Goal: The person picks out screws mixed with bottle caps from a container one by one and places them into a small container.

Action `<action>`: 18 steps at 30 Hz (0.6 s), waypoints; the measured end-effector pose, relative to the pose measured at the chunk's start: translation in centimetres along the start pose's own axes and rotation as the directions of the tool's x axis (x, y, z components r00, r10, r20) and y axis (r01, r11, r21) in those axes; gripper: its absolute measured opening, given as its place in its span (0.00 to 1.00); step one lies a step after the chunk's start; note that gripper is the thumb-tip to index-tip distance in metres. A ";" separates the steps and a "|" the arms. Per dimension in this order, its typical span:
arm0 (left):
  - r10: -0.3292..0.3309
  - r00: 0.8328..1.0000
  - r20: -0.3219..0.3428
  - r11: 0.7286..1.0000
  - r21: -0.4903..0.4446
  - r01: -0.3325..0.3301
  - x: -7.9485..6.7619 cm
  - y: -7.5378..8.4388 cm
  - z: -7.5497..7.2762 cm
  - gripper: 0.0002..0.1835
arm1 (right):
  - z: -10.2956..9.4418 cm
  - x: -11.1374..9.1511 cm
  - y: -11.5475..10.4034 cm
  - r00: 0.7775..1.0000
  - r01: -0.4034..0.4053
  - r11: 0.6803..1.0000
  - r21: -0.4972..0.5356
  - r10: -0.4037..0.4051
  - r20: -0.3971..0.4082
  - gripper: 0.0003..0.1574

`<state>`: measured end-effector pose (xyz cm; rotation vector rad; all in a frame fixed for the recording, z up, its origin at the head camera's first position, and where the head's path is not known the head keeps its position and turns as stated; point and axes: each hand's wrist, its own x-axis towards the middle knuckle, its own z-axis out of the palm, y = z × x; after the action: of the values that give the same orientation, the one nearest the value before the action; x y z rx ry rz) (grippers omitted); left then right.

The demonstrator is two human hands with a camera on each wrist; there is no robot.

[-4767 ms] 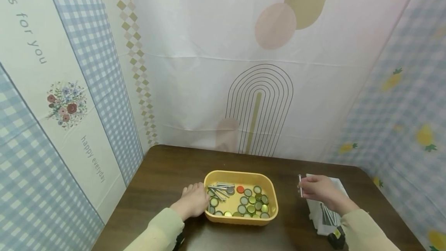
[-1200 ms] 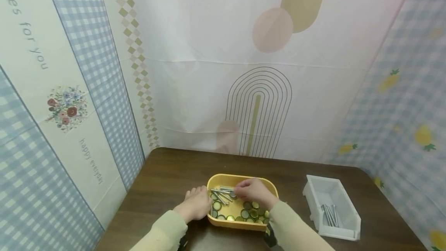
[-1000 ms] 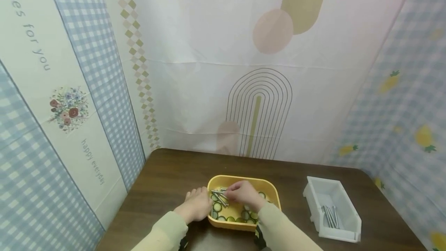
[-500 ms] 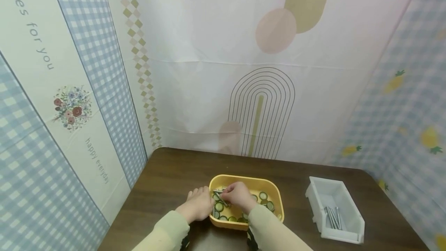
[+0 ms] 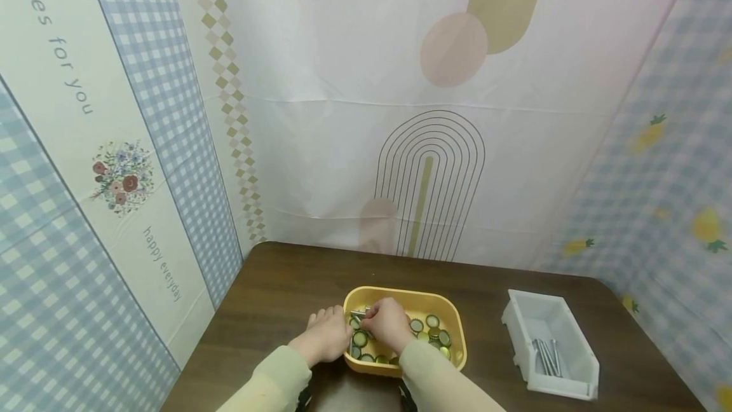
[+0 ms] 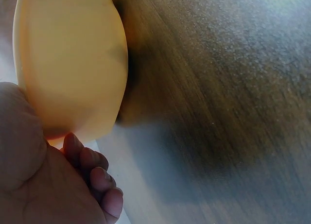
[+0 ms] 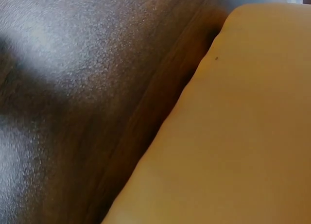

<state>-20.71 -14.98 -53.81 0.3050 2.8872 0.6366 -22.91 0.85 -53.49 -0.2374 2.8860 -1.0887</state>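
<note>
In the head view, my left hand point(image 5: 326, 336) holds the left end of a yellow bin point(image 5: 462, 336). In the left wrist view, the curled fingers point(image 6: 103, 179) lie against its outer wall, with the thumb tip out of sight. My right hand point(image 5: 389, 323) reaches into the bin, its curled fingertips at several silver bolts point(image 5: 359, 314) near the left end. Whether a bolt sits between them is hidden. Several bottle caps point(image 5: 433, 321), green-gold and grey, lie around the bolts. The right wrist view has only the bin's outer wall point(image 7: 233, 136) and the tabletop.
A white open-front bin point(image 5: 563, 390) stands to the right on the dark wooden table point(image 5: 309, 266), with several bolts point(image 5: 547, 357) inside. Patterned cloth point(image 5: 320, 164) hangs behind the table and on both sides.
Earlier my right hand held a bolt near the white bin, which now has several bolts in view. It has since moved left into the yellow bin. My left hand stays on the bin's end.
</note>
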 end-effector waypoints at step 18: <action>-0.032 0.999 -0.044 0.999 0.001 0.032 1.0 0.8 0.5 0.16 | -1.3 1.0 1.0 0.996 0.008 0.998 0.057 -0.013 0.085 0.06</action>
<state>-21.41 -13.82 -54.04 0.2471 2.9280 0.6433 -24.18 2.29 -53.17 -0.2889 2.7781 -1.1314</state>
